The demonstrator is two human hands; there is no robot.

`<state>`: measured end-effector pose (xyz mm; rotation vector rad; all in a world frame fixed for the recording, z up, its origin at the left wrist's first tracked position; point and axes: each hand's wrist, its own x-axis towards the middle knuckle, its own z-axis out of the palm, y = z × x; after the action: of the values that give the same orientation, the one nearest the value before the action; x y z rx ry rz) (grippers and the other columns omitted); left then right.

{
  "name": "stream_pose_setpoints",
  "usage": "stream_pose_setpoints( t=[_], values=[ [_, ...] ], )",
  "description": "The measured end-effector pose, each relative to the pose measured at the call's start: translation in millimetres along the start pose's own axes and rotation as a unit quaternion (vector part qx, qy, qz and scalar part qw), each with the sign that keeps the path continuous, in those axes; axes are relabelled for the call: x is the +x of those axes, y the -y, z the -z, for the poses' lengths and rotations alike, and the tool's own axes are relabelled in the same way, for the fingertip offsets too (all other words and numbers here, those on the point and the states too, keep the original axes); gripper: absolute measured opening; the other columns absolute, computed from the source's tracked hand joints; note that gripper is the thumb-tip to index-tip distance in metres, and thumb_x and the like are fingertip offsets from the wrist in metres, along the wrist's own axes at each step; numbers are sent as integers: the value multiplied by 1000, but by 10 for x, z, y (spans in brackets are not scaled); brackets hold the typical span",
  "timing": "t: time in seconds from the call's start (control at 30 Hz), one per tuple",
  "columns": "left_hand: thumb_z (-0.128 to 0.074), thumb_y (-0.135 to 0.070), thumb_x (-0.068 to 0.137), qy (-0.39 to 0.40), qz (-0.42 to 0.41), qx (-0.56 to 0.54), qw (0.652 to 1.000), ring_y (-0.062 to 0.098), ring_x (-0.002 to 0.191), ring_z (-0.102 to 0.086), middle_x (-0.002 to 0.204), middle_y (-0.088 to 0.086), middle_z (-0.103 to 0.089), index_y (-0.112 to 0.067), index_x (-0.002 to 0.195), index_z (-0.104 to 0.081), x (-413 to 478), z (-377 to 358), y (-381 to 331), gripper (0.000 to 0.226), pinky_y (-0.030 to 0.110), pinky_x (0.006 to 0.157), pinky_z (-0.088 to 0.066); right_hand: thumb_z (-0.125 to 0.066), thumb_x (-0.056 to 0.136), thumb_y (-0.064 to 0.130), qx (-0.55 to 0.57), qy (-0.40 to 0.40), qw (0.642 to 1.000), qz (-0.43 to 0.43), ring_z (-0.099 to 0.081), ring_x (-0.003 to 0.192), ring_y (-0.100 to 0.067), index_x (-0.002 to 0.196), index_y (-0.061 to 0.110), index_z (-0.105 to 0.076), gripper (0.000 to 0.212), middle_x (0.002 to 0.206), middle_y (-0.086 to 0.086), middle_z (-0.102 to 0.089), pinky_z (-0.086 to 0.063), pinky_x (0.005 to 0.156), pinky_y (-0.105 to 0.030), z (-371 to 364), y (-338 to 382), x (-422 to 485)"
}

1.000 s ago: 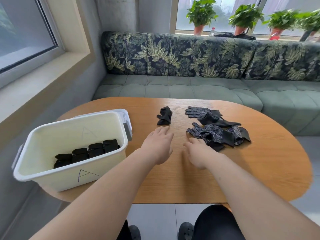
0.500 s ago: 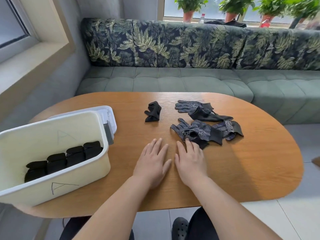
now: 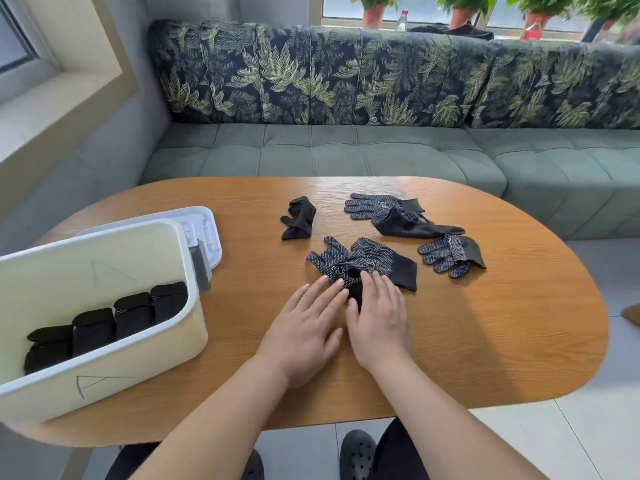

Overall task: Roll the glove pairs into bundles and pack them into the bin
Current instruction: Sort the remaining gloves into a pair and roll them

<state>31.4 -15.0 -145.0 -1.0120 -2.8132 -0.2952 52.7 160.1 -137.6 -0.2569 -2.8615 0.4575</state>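
Note:
A crumpled pair of black dotted gloves (image 3: 367, 263) lies mid-table. My left hand (image 3: 308, 332) and my right hand (image 3: 379, 313) lie flat side by side at its near edge, fingertips resting on the fabric, gripping nothing. Further back lie a flat dotted glove (image 3: 375, 206), a black one overlapping it (image 3: 412, 227), another dotted glove (image 3: 448, 254) to the right, and a small folded black glove (image 3: 299, 218) to the left. The white bin (image 3: 104, 370) at the left holds several rolled black bundles (image 3: 114, 322) in a row.
The bin's lid (image 3: 204, 233) lies flat behind the bin. The oval wooden table (image 3: 485, 341) ends close to me and curves off at the right. A green couch (image 3: 346, 154) with leaf-print cushions stands behind it. My dark shoes (image 3: 356, 455) show below the table edge.
Both hands slid forward over the table from just short of the gloves until the fingertips rest on the nearest pair. The view tilted down and shifted, so the bin sits further left.

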Motion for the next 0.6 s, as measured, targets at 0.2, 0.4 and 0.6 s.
stream_pose_setpoints(
  t=[0.2, 0.4, 0.6],
  values=[
    [-34, -52, 107, 6, -1, 4, 1000, 19, 165, -15, 172, -4, -35, -25, 165, -38, 26, -24, 19, 65, 43, 133, -11, -42, 101, 37, 7, -35, 998, 56, -50, 139, -20, 154, 17, -49, 56, 146, 0, -61, -26, 130, -46, 44, 12, -32],
    [-42, -52, 104, -22, 36, -1, 999, 29, 150, -40, 153, 4, -50, -26, 153, -56, -2, 48, 4, 57, 49, 130, -24, -36, 100, 42, -16, -18, 1000, 1, -45, 144, -24, 154, 17, -48, 61, 153, -3, -57, -29, 128, -48, 44, -6, 13],
    [-48, -50, 102, -42, 73, -4, 996, 34, 141, -44, 143, 8, -51, -20, 143, -63, -27, 93, -14, 53, 51, 128, -29, -33, 101, 45, -22, 29, 999, 31, -41, 149, -24, 155, 18, -52, 63, 163, -4, -49, -36, 122, -46, 160, -153, 245]
  ],
)
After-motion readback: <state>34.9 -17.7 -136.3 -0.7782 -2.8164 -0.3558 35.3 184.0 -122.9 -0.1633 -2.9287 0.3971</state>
